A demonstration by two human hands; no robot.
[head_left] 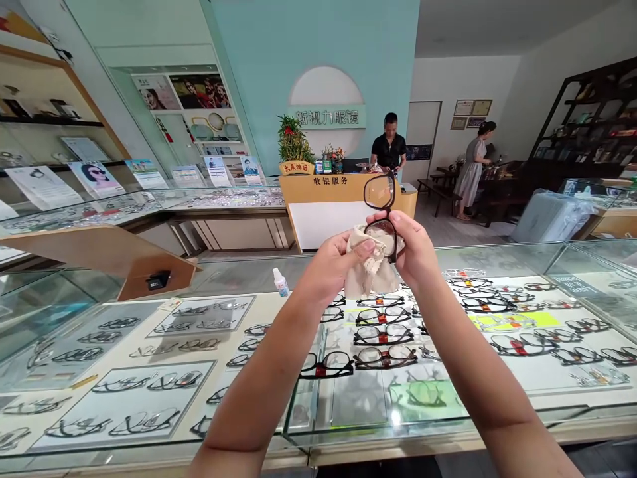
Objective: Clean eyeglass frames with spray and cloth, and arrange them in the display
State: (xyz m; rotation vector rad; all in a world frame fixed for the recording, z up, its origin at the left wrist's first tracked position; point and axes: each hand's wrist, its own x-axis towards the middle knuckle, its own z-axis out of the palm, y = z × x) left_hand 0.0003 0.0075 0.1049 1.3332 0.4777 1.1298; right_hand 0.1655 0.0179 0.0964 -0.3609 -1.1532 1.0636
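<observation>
Black-framed glasses are held up over the display case, turned so one lens is above the other. My right hand grips the frame near its bridge, fingers closed. A beige cloth is pinched in my left hand, its thumb pressing the cloth against the lower lens. Part of that lens is covered by the cloth. On the glass below and left stands a small white spray bottle.
Rows of glasses fill the glass display case beneath my forearms. A wooden panel stands at the left. Beyond, one person is behind a counter; another person stands at the right.
</observation>
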